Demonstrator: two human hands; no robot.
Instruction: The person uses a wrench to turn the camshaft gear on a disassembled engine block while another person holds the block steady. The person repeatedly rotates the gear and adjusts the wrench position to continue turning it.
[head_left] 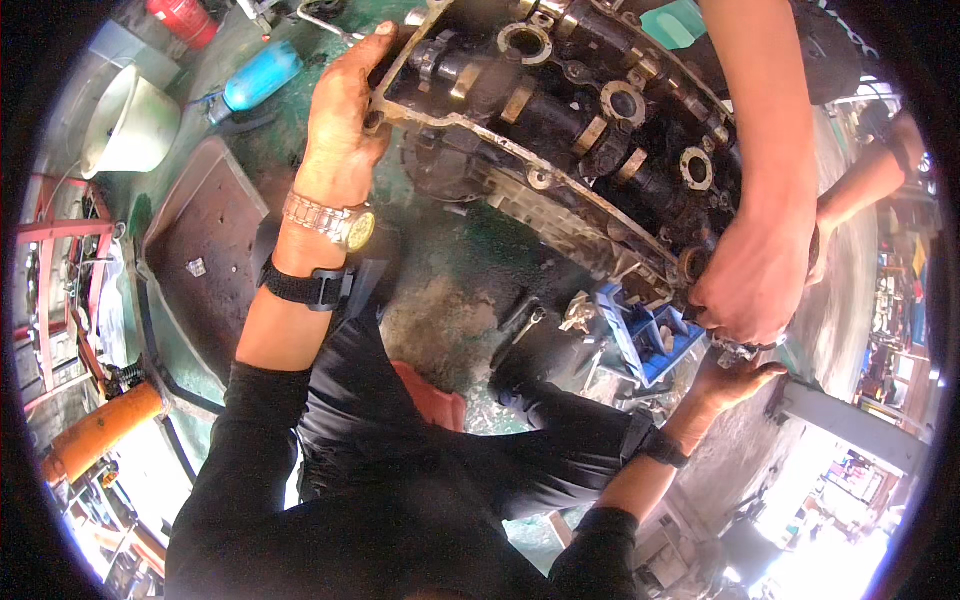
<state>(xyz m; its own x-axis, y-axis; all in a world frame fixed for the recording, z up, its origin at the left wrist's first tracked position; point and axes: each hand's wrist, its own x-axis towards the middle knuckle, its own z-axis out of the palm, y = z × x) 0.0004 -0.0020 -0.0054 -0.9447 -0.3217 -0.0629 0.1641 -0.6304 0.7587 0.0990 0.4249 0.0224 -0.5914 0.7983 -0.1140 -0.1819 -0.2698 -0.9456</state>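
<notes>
A greasy engine cylinder head (520, 100), its camshafts exposed, spans the top middle. My left hand (343, 105) grips its left edge, thumb pointing up. A wristwatch and a black band circle that forearm. At the lower right end, my right hand (730, 385) holds the assembly from below, thumb out to the side, its fingertips partly hidden by metal. Just above it, another person's hand (745, 290) reaches down from the top and grips that same end. A second bare arm (860, 185) comes in from the right, its hand mostly hidden behind the first.
A blue parts tray (625, 335) and tools (520, 330) lie on the stained floor below. At the left are a large tray (200, 310), a white bucket (130, 125), blue (255, 82) and red (180, 20) cylinders, and an orange cylinder (100, 430). A grey beam (840, 425) stands right.
</notes>
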